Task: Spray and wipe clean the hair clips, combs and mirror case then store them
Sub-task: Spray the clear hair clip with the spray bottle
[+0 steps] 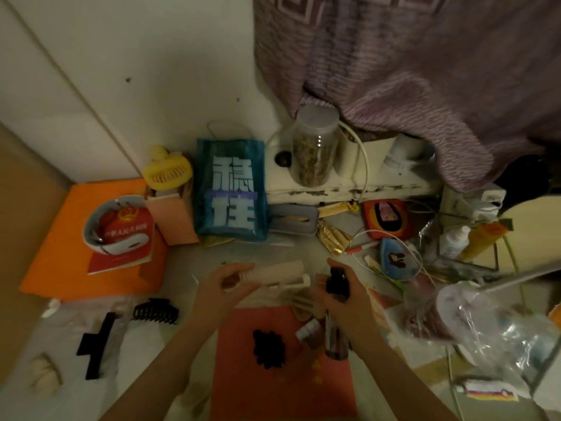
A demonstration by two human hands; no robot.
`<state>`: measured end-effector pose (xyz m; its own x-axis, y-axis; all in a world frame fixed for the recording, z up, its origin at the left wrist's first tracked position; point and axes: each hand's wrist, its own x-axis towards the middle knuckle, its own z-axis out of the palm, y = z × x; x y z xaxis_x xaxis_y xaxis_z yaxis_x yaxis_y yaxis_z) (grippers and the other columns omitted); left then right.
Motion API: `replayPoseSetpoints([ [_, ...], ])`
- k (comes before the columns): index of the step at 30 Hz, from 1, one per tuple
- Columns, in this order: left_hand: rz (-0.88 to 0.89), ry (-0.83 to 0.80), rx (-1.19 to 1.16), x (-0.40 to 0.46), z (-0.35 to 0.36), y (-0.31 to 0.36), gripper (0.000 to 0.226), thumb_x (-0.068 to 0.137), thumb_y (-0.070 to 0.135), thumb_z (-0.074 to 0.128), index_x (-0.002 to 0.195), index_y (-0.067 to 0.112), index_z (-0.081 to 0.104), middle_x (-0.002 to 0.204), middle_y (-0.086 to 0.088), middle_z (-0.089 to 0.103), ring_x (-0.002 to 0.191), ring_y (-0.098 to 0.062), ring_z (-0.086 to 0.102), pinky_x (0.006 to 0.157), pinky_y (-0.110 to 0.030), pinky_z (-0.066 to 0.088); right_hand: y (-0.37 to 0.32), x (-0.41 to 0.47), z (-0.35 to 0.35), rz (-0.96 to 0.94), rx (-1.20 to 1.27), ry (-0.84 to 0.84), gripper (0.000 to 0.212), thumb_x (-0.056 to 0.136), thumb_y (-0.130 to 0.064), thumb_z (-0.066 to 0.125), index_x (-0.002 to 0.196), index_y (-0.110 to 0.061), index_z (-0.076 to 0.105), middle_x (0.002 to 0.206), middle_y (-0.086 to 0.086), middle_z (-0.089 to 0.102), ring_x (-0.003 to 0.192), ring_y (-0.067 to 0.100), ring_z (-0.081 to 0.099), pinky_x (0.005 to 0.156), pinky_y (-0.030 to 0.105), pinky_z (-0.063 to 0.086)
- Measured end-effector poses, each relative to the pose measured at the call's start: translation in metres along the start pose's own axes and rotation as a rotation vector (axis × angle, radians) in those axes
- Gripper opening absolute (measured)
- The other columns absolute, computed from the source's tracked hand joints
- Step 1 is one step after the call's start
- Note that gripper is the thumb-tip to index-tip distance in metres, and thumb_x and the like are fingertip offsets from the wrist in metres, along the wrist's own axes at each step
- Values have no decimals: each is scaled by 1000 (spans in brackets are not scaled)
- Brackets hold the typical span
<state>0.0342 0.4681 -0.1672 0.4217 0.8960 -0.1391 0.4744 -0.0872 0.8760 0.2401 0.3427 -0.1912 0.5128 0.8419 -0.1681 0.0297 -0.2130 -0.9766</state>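
- Cluttered surface point(303, 250), purple curtain point(425, 71) behind.
- Left hand point(224, 284) fingers curled around beige comb point(279, 273).
- Right hand point(340, 294) fingers wrapped around dark spray bottle point(336, 314), just beside comb.
- Black hair clips point(155, 311) lie left.

The single head-worn wide-angle camera looked steeply down, close above the cluttered pale tabletop point(170, 256), facing the white wall point(158, 56).
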Motion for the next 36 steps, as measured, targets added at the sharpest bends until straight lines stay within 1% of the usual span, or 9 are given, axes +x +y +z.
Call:
replayPoseSetpoints([
  [4,131,-48,-5,6,-34,55,25,78,21,74,102,27,69,98,3,70,90,-13,66,79,-28,54,-62,16,-2,-99,84,-31,56,76,-10,78,124,-26,53,105,-4,69,99,10,66,85,32,55],
  [9,293,-94,25,7,-71,122,23,82,19,69,94,37,63,86,26,69,85,9,64,67,-7,50,-149,21,-13,-215,142,-176,60,65,-16,79,119,-26,57,104,4,69,97,11,68,76,25,57],
  [12,303,-125,-54,14,-88,158,24,76,32,66,100,31,67,97,10,71,94,-9,68,72,-24,58,-189,20,-19,-297,120,-230,53,72,-2,77,117,-24,59,101,5,70,89,16,70,69,25,57],
  [15,407,-81,-100,15,-99,195,24,77,28,67,101,28,65,91,18,72,87,-6,70,67,-18,56,-219,17,-22,-371,155,-181,47,72,1,77,112,-19,61,89,-8,71,81,12,70,62,24,56],
  [18,487,21,-164,9,-104,228,44,67,46,67,109,34,61,91,16,71,85,-4,69,68,-18,57,-240,13,-20,-427,269,-89,43,72,0,77,107,-21,63,77,-10,70,68,11,67,60,22,55],
  [22,522,67,-305,6,-97,255,59,74,24,72,126,37,47,100,15,68,91,1,68,68,-15,55,-259,11,-12,-436,514,22,39,70,-5,77,103,-22,66,73,-4,69,63,18,66,58,26,55],
  [26,605,16,-366,0,-84,270,57,71,16,72,117,40,49,113,1,68,100,-11,68,76,-23,57,-278,12,-3,-396,717,49,51,59,-16,80,107,-21,67,87,-1,73,79,22,71,59,27,56],
  [31,642,103,-356,4,-90,286,54,75,24,76,121,38,51,110,4,69,100,-11,67,85,-27,55,-295,14,1,-389,753,51,46,57,-20,81,101,-29,70,103,8,72,93,27,70,64,30,57],
  [36,683,114,-337,10,-100,297,51,85,8,66,120,40,50,109,6,71,99,-10,67,84,-28,56,-308,17,2,-399,756,24,40,57,-21,83,93,-33,72,101,3,73,93,26,71,62,27,56],
])
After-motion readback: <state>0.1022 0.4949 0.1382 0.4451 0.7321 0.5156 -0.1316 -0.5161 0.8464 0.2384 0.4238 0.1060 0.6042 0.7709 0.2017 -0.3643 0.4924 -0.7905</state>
